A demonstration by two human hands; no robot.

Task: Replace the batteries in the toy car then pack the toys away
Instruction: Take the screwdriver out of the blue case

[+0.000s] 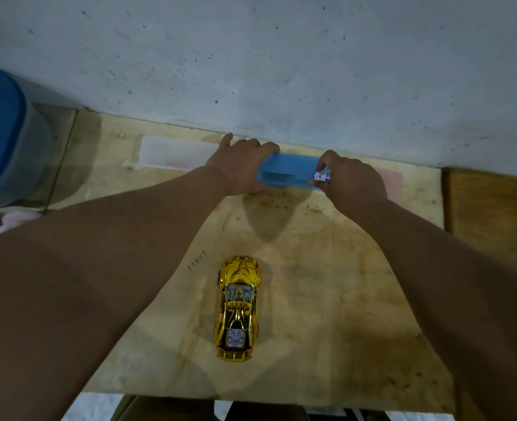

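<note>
A shiny gold toy car stands on its wheels in the middle of the wooden table, nose pointing away from me. At the far edge, against the wall, lies a blue plastic box. My left hand grips its left end. My right hand is at the box's right end, fingers closed around a small white battery with red and blue print. Both forearms reach over the table on either side of the car.
A translucent white lid or tray lies flat at the back left of the table. A blue barrel stands off the table's left side. A pale wall rises behind. Something pink shows at the left edge.
</note>
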